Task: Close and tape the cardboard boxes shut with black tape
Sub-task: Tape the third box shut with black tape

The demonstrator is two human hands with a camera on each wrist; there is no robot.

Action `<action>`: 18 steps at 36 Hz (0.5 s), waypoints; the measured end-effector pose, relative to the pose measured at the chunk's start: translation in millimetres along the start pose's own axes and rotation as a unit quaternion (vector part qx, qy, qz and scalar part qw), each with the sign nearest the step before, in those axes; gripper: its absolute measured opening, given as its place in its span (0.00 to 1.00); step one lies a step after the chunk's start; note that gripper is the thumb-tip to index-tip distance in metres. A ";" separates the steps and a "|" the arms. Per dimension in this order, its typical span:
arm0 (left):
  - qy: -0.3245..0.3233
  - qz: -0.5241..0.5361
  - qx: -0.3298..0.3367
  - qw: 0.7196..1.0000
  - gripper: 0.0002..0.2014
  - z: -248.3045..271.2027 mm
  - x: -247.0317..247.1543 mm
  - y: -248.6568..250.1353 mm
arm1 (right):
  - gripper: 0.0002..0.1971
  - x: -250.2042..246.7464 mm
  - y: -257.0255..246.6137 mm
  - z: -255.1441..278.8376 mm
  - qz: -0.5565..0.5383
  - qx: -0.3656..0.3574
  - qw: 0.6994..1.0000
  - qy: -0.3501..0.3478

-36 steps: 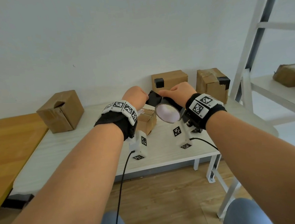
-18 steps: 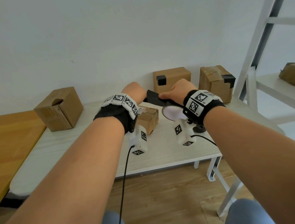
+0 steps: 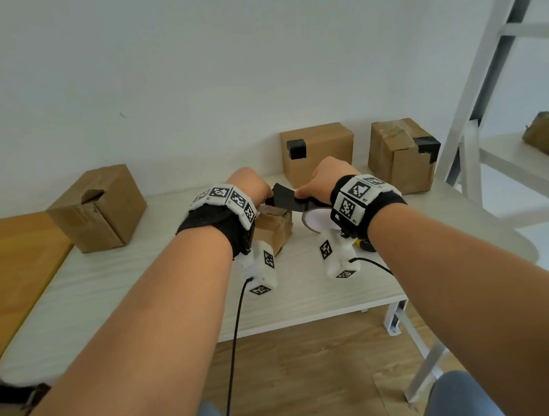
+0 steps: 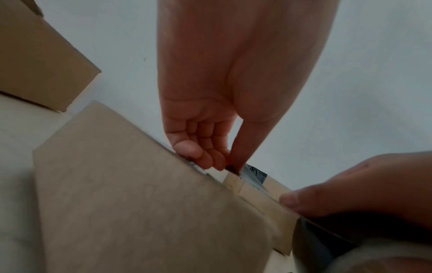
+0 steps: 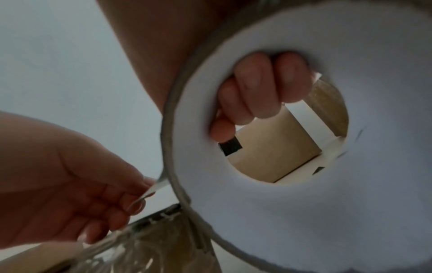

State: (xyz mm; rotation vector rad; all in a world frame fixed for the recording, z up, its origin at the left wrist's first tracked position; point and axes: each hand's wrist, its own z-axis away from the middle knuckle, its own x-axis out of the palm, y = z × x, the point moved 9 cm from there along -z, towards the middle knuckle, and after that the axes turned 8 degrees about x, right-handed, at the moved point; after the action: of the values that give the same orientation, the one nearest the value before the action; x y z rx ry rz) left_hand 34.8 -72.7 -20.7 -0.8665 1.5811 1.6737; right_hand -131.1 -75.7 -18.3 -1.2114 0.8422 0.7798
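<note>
Left hand (image 3: 248,185) pinches the black tape strip (image 3: 284,198); right hand (image 3: 328,179), at 3 o'clock, grips the tape roll (image 5: 304,166) over a small box (image 3: 273,229).

The tape roll (image 3: 313,219) has tipped flatter, black strip (image 3: 285,197) drawn out longer.

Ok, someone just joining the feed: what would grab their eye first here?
Most likely the two hands meeting mid-table: the left hand pinches the free end of a black tape strip, while the right hand grips the tape roll, fingers hooked through its core. Just under them sits a small cardboard box; three bigger boxes stand along the wall behind.
</note>
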 end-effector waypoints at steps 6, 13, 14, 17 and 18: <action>0.007 -0.001 -0.011 1.000 0.13 -0.8 1.9 -1.2 | 0.17 2.8 2.8 -1.0 -0.007 0.005 1.000 -0.004; 0.017 -0.011 -0.019 1.000 0.14 4.0 1.2 0.3 | 0.17 4.9 4.8 1.6 -0.004 0.004 1.000 -0.003; 0.018 -0.021 -0.021 0.999 0.15 4.5 1.2 1.9 | 0.18 4.9 5.0 2.0 -0.002 0.005 1.000 -0.002; 0.031 -0.073 -0.031 0.996 0.18 7.6 0.1 2.8 | 0.18 5.8 5.6 2.3 0.000 0.008 1.000 -0.004; 0.034 -0.078 -0.030 0.996 0.18 7.2 0.5 4.4 | 0.18 6.1 6.0 2.5 -0.001 0.008 1.000 -0.004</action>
State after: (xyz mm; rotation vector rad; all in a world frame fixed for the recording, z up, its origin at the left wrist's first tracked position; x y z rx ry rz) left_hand 30.6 -65.7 -18.3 -1.0601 1.4746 1.6033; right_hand -133.1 -71.8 -26.1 -1.1934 0.8393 0.7742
